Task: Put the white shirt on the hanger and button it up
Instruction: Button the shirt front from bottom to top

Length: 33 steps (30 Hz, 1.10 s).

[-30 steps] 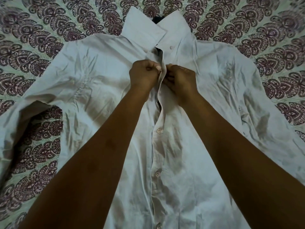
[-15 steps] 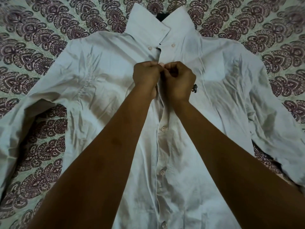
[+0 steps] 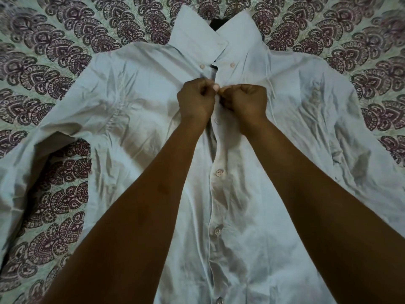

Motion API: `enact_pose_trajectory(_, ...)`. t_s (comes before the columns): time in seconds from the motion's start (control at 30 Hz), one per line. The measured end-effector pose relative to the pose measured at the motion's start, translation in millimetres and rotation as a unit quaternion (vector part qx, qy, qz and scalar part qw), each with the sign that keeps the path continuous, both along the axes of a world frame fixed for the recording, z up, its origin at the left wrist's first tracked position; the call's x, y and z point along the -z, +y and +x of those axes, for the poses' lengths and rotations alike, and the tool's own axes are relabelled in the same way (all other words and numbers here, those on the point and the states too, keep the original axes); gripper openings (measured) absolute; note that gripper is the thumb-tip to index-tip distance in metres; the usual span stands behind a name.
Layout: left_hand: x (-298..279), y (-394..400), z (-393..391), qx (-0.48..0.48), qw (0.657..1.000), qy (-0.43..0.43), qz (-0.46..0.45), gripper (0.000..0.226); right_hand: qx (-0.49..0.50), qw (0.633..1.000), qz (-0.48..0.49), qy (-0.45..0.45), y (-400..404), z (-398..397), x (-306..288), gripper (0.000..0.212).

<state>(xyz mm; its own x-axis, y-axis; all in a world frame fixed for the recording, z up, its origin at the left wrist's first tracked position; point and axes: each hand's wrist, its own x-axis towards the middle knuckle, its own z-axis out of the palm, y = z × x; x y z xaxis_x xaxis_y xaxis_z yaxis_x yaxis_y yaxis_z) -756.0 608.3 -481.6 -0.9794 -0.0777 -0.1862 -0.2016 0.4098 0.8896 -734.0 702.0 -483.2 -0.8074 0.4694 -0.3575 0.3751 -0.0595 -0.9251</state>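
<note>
Lying flat on the patterned bedspread (image 3: pixel 54 62), collar far, placket running near to far: the white shirt (image 3: pixel 135 119). Pinching the placket edges high on the chest, left hand (image 3: pixel 196 100) and right hand (image 3: pixel 246 102), knuckles nearly touching. Peeking dark beyond the collar, probably the hanger (image 3: pixel 217 23).

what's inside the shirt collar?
A dark patch shows in the collar opening of the white shirt, possibly the hanger. Everything below it is covered by cloth.
</note>
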Motion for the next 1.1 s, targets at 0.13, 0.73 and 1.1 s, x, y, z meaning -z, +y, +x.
enact_pose_trajectory(0.13,3.3,2.7,0.7,0.087,0.967,0.183,-0.154,0.018,0.007,0.992,-0.125,-0.034,7.2,-5.4,-3.4,0.018)
enact_pose_trajectory(0.73,-1.2,5.8,-9.3,-0.007,0.993,0.000,-0.119,0.013,-0.023,0.990,-0.136,0.006,8.1,0.4,-3.2,0.020)
enact_pose_trajectory(1.1,-24.9,-15.6,-61.6,0.027,0.990,0.084,-0.106,0.025,-0.232,0.860,0.454,-0.026,-0.2,-56.7,-22.3,0.060)
